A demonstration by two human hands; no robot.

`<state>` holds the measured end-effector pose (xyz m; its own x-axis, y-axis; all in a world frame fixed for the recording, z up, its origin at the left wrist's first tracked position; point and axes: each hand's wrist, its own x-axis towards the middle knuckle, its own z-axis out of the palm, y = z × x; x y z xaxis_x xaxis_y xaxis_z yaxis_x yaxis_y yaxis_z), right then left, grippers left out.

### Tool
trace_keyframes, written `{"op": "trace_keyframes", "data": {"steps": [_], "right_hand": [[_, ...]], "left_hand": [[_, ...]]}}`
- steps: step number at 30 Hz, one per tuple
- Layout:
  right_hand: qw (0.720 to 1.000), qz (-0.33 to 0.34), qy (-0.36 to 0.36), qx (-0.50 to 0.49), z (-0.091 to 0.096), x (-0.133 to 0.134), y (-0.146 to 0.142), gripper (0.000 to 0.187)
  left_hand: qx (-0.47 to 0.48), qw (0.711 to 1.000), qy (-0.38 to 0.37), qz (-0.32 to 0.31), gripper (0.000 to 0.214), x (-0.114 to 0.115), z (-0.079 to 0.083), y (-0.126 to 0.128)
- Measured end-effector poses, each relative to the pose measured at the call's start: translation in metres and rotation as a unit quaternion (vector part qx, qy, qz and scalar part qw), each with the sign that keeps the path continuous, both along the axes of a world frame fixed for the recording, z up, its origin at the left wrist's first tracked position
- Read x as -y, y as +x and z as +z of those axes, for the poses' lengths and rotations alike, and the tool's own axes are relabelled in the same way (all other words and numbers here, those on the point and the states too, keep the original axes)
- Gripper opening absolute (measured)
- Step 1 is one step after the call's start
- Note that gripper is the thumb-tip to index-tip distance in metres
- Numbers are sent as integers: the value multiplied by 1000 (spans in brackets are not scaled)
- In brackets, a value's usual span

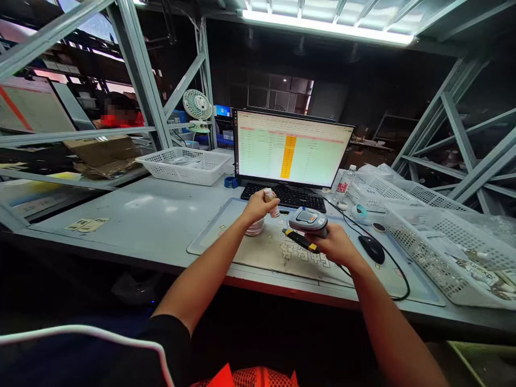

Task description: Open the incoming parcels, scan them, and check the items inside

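My left hand (255, 207) holds a small white bottle (271, 202) with a pink label, raised just in front of the black keyboard (284, 197). My right hand (335, 244) grips a grey handheld barcode scanner (309, 221), its head turned toward the bottle. Under my left hand a roll of tape or labels (255, 228) sits on the worn desk mat (282, 252). A black and yellow utility knife (300, 239) lies on the mat between my hands. The monitor (291, 148) behind shows a spreadsheet with an orange column.
A black mouse (371, 249) with its cable lies right of my right hand. White mesh baskets stand at the right (439, 252) and back left (183, 165). A water bottle (343, 185) and a small fan (197, 106) are by the monitor. Another person sits behind the left shelving (121, 110).
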<state>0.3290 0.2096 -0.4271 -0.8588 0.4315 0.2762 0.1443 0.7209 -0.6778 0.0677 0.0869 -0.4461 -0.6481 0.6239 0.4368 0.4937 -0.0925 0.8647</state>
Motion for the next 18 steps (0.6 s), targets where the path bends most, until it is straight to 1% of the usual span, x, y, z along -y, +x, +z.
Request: {"op": "trace_keyframes", "data": {"steps": [3, 5, 7, 9, 11, 13, 14, 16, 18], "right_hand": [[1000, -13, 13, 4, -2, -7, -1, 35], [998, -43, 45, 16, -9, -19, -3, 32], [990, -93, 90, 58, -20, -36, -5, 28], [974, -147, 125, 119, -35, -53, -8, 27], [955, -189, 148, 173, -53, -67, -13, 32], [938, -221, 166, 209, -71, -75, -18, 40], [930, -235, 176, 222, -80, -77, -21, 46], [920, -246, 195, 234, -95, -79, -24, 60], [923, -235, 209, 221, -102, -85, -21, 69]], "left_hand": [[-19, 999, 7, 34, 34, 0, 0, -8], [-33, 997, 19, 69, 33, 3, 3, -16], [-47, 992, 35, 113, 34, 10, 6, -29], [-62, 984, 47, 163, 36, 22, 8, -46], [-87, 968, 28, 235, 37, 36, 6, -65], [-110, 947, -17, 301, 36, 48, -3, -84], [-115, 939, -41, 322, 35, 53, -10, -92], [-110, 933, -77, 335, 33, 59, -28, -105], [-102, 932, -109, 332, 31, 63, -48, -115]]}}
